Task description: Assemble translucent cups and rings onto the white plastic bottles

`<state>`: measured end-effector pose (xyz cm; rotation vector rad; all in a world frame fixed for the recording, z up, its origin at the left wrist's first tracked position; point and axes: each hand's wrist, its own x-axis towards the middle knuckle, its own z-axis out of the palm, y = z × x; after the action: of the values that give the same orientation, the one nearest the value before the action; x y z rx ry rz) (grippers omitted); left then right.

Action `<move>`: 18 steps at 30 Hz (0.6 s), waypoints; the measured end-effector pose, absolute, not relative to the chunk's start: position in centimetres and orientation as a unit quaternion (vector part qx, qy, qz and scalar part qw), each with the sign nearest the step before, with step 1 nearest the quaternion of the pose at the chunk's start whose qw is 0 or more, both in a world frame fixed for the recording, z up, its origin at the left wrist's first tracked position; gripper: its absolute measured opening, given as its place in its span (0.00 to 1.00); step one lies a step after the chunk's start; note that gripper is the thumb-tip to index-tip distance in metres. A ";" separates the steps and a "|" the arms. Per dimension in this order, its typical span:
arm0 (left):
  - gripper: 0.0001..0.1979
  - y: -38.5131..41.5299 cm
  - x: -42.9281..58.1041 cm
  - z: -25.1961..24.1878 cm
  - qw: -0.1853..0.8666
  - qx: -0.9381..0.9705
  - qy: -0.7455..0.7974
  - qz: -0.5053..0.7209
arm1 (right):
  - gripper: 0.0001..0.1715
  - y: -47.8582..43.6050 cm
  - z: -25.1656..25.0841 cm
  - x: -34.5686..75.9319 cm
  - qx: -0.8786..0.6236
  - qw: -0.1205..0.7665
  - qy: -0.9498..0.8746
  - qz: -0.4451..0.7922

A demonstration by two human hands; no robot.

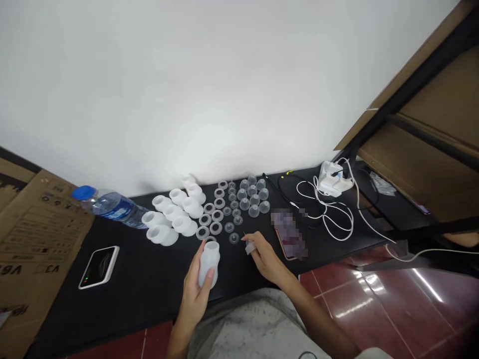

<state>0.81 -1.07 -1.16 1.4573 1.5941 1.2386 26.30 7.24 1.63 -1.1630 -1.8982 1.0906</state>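
Observation:
My left hand (195, 289) is wrapped round a white, frosted plastic bottle-shaped part (208, 263), held upright just above the black table (149, 284). My right hand (264, 255) pinches a small clear part (250, 247) between its fingertips, low over the table. Just beyond both hands lie rows of parts: several white bottle-shaped parts (172, 214) at the left, clear rings (213, 214) in the middle, small flat discs (232, 219), and small clear domed cups (253, 197) at the right.
A water bottle with a blue cap (108, 205) lies at the left. A white-rimmed device (99, 267) rests near the front left. A blurred phone (290, 234), white cables (329, 214) and a charger (333, 180) sit right. Cardboard boxes (33, 234) stand left; a shelf frame (422, 164) right.

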 end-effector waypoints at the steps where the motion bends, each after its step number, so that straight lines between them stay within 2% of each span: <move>1: 0.31 -1.0 0.8 -1.0 0.320 0.552 0.605 0.475 | 0.29 7.3 1.8 26.3 -0.445 0.323 -0.751 0.366; 3: 0.31 -0.9 0.7 -1.0 0.318 0.537 0.609 0.490 | 0.35 7.1 2.0 26.3 -0.450 0.321 -0.777 0.301; 6: 0.31 -0.8 0.8 -1.1 0.304 0.511 0.622 0.509 | 0.43 6.5 1.9 26.4 -0.442 0.321 -0.792 0.273; 9: 0.26 -0.6 1.1 -1.3 0.277 0.518 0.639 0.496 | 0.44 6.0 1.7 26.6 -0.421 0.323 -0.802 0.276; 11: 0.23 -0.4 1.3 -1.3 0.259 0.536 0.638 0.488 | 0.37 6.0 1.3 26.7 -0.416 0.347 -0.788 0.291; 15: 0.20 0.0 1.5 -1.0 0.246 0.565 0.608 0.500 | 0.15 6.8 0.2 26.4 -0.447 0.433 -0.685 0.378; 17: 0.19 0.1 1.5 -0.8 0.255 0.577 0.596 0.497 | 0.10 7.3 -0.3 26.1 -0.464 0.465 -0.609 0.446; 18: 0.19 0.2 1.5 -0.7 0.262 0.580 0.593 0.493 | 0.11 7.5 -0.4 26.0 -0.471 0.476 -0.571 0.476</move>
<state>1.51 0.16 -0.68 1.5699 1.6038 1.3349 26.00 7.47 -0.40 -1.1500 -1.3947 1.1629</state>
